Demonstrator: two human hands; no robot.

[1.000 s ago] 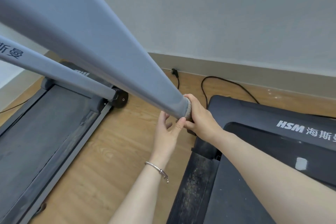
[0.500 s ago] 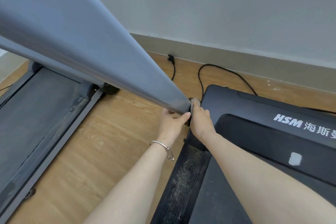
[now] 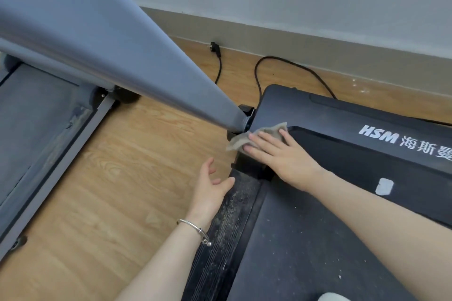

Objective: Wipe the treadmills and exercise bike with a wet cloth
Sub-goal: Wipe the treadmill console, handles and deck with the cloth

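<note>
The right hand [image 3: 281, 154] lies flat, fingers straight, its grip released, pressing the small grey-beige wet cloth [image 3: 256, 137] onto the black plastic treadmill motor cover [image 3: 318, 115] just beside the grey upright post's [image 3: 146, 61] base. The left hand [image 3: 211, 186] hovers loosely spread, holding nothing (over the gritty side rail [image 3: 234, 215]). With no pinch, the cloth could slide out or snag at the hinge; it may smear grit.

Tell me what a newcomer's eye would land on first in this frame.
First, the thick grey upright post slanting from the upper left down to the black treadmill's front corner. At its foot, the right hand presses a grey-beige cloth flat on the black motor cover. Next, the dusty side rail, with the open left hand hovering beside it.
</note>
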